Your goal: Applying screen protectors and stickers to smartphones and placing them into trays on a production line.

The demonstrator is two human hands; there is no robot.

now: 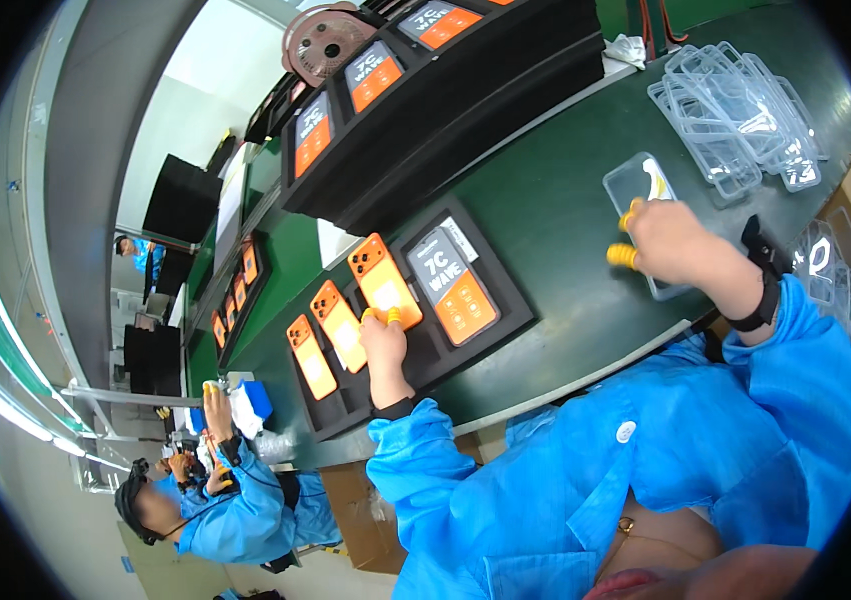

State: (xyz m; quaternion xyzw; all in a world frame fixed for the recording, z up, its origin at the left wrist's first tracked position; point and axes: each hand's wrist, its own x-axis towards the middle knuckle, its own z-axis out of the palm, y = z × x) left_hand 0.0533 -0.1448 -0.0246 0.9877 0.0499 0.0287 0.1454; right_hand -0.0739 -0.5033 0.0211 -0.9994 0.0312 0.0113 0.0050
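Observation:
My left hand, with yellow finger covers, pinches the lower end of an orange phone at the black foam tray. Two more orange phones, a middle one and an outer one, lie to its left in that tray. On its right sits a flat grey-and-orange printed pack. My right hand, also in yellow finger covers, is over a clear plastic case on the green table. Its thumb and finger are apart, nothing visible between them; the hand hides part of the case.
Clear plastic cases are heaped at the far right. Stacked black trays with printed packs stand across the table, a pink fan behind them. At left, a co-worker in blue sits near a cardboard box.

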